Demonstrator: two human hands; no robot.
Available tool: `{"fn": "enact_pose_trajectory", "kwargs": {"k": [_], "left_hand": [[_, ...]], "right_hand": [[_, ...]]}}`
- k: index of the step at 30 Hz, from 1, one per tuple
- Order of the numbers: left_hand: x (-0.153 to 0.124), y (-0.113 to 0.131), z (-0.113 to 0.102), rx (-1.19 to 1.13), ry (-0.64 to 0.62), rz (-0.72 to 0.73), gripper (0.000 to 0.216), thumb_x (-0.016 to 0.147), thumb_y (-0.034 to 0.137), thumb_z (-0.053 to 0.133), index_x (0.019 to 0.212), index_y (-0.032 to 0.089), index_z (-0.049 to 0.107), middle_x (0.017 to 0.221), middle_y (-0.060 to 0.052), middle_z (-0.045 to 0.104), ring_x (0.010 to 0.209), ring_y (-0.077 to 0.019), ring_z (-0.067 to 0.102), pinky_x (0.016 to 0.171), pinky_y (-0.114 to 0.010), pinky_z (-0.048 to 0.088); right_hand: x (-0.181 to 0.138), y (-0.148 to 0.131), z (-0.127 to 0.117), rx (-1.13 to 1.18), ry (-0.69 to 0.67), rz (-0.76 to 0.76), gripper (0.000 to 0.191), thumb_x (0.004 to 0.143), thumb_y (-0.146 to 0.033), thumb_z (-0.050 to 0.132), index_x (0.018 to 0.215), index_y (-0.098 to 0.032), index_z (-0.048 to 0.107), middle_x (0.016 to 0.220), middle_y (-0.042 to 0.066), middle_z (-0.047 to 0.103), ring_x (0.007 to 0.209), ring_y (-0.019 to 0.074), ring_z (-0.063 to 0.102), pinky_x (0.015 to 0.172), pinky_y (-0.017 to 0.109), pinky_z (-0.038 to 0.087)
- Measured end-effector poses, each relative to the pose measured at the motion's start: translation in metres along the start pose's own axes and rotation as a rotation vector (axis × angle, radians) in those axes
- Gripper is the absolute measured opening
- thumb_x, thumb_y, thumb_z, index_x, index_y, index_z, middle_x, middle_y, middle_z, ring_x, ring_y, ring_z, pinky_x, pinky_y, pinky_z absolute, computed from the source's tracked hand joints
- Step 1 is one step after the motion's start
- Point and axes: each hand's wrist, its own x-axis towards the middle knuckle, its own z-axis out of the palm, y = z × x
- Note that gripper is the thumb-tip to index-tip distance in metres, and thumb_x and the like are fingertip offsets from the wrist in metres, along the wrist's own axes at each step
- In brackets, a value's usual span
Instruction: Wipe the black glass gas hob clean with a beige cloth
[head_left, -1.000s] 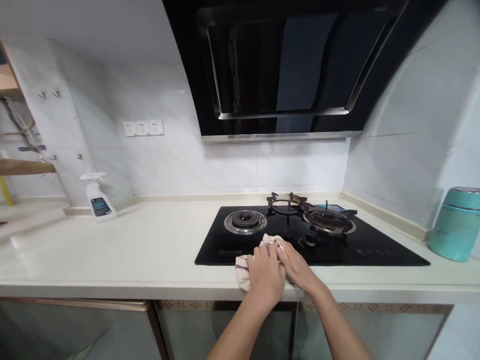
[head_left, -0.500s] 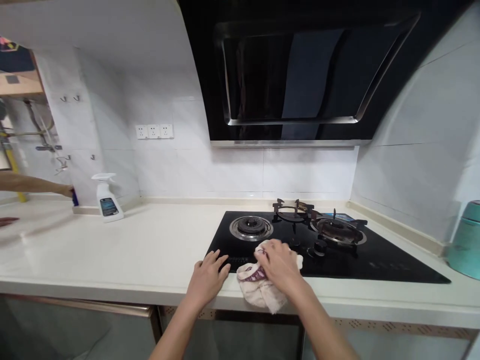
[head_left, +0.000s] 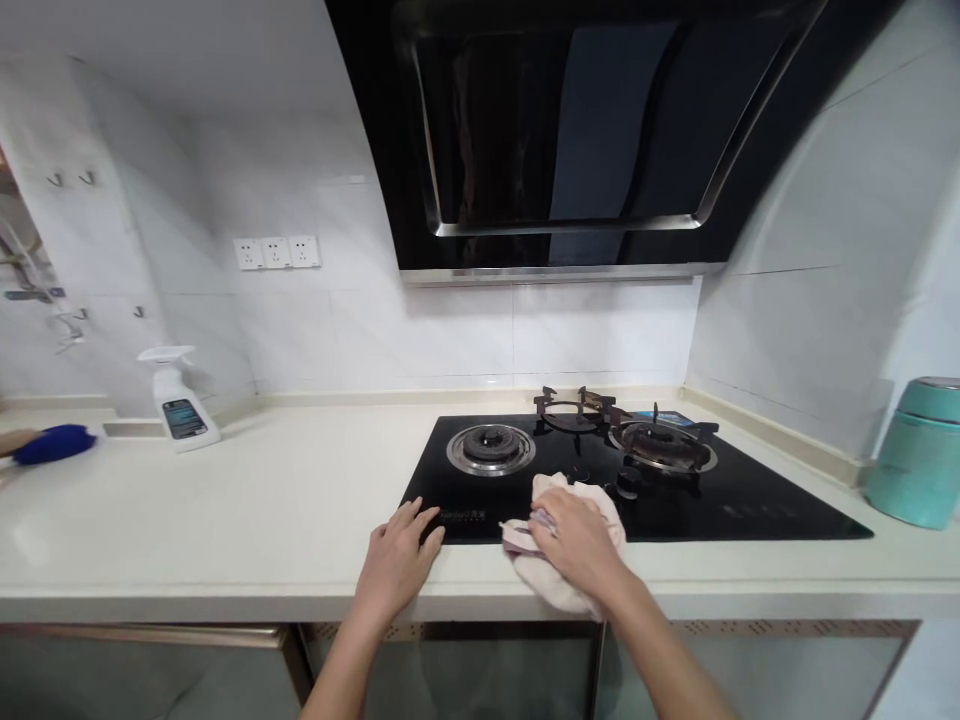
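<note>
My right hand (head_left: pixel 577 532) presses a pale, crumpled cloth (head_left: pixel 555 582) against the front edge of the black glass gas hob (head_left: pixel 735 508), with fingers bent over it. Part of the cloth hangs over the counter's front edge. Flat beside the hob's front left corner rests my left hand (head_left: pixel 397 555), its fingers spread and touching the edge of the glass; it holds nothing. Behind the hands is the left burner (head_left: pixel 491 448), without a pan support. A control knob (head_left: pixel 628 484) stands just right of the cloth.
A white spray bottle (head_left: pixel 180 405) stands on the pale counter (head_left: pixel 285 500) to the left. At the far left, a co-worker's hand (head_left: pixel 16 440) is at a blue item (head_left: pixel 56 444). A turquoise container (head_left: pixel 916 455) stands right; a range hood (head_left: pixel 555 130) overhangs the hob.
My right hand and the cloth have slid rightward along the hob's front edge. My left hand stays by the corner. The view has shifted right, and the co-worker's blue item shows more fully.
</note>
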Motion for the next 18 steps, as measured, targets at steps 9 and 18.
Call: {"fn": "enact_pose_trajectory", "kwargs": {"k": [9, 18], "left_hand": [[-0.002, 0.008, -0.001, 0.015, 0.004, -0.017, 0.046, 0.104, 0.039, 0.043, 0.142, 0.024, 0.065, 0.161, -0.011, 0.049, 0.151, -0.0292, 0.043, 0.119, -0.052, 0.039], [-0.002, 0.014, -0.004, 0.018, 0.018, -0.020, 0.043, 0.104, 0.038, 0.046, 0.139, 0.024, 0.066, 0.160, -0.012, 0.051, 0.150, -0.0287, 0.044, 0.118, -0.052, 0.040]], "right_hand": [[-0.047, 0.074, -0.051, -0.338, 0.144, 0.190, 0.027, 0.101, -0.033, 0.044, 0.105, -0.024, 0.068, 0.115, 0.009, 0.068, 0.112, 0.0289, 0.060, 0.088, 0.041, 0.036], [0.010, -0.024, -0.001, -0.170, 0.059, 0.108, 0.023, 0.101, -0.036, 0.054, 0.106, -0.024, 0.074, 0.123, 0.010, 0.068, 0.118, 0.0333, 0.053, 0.098, 0.050, 0.037]]}}
